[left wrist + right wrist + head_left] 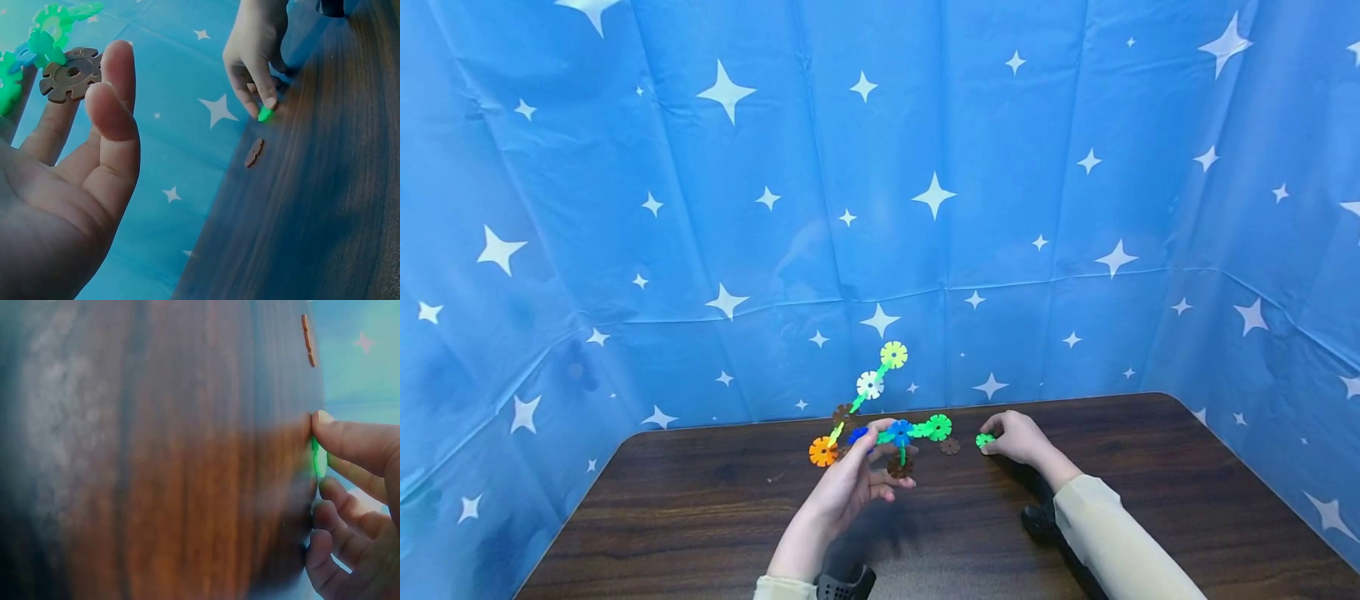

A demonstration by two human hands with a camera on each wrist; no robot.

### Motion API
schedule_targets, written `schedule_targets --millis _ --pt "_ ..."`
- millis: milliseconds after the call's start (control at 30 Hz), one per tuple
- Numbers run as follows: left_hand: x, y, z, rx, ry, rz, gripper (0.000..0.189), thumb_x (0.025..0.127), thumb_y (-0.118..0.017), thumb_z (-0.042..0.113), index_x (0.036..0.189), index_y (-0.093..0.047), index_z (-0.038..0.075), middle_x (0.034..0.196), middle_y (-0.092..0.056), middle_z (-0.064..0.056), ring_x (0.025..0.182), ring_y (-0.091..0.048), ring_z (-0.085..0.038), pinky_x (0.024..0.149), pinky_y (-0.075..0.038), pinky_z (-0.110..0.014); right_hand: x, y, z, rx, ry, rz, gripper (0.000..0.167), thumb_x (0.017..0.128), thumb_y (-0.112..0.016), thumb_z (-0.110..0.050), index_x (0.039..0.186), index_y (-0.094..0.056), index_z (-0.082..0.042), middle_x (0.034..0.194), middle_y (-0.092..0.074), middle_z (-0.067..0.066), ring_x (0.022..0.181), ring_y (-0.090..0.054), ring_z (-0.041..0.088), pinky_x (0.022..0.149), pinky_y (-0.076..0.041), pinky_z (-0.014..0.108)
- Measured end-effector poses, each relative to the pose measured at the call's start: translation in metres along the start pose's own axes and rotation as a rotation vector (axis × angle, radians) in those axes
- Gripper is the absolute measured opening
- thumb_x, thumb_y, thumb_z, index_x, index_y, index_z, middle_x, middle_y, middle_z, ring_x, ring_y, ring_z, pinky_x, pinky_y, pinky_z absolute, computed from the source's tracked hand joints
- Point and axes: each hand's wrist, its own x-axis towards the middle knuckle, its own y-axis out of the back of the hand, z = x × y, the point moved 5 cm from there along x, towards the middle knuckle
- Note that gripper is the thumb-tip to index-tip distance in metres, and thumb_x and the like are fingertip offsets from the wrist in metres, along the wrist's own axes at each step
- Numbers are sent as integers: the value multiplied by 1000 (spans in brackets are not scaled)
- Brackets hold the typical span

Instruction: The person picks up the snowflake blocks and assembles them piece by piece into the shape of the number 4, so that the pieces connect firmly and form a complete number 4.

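Note:
My left hand (pixel 842 492) holds up a branching chain of notched plastic snowflake discs above the table. Its upper arm climbs through a white disc (pixel 870 385) to a yellow disc (pixel 893 355), and an orange disc (pixel 823 452) sticks out on the left. A blue disc (pixel 900 432) and a green disc (pixel 938 427) reach right; a brown disc (pixel 72 74) of the chain shows by the fingers in the left wrist view. On the right, my right hand (pixel 1021 438) pinches a loose green snowflake disc (pixel 983 440) at the tabletop, between thumb and fingers.
A loose brown snowflake disc (pixel 950 447) lies flat on the dark wooden table (pixel 685 517), between the two hands and near the back edge. Behind the table hangs a blue curtain (pixel 1000 183) with white stars. Dark straps (pixel 846 583) circle the wrists.

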Motion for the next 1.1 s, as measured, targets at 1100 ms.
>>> schedule_targets --millis 1100 --pt "2 -2 -1 24 18 -11 69 100 -35 57 151 -23 12 139 -44 -18 93 -67 -24 69 -50 -25 -27 62 -160 703 381 -212 17 94 -64 -10 109 -64 -2 97 -68 7 90 -64 30 81 -53 43"
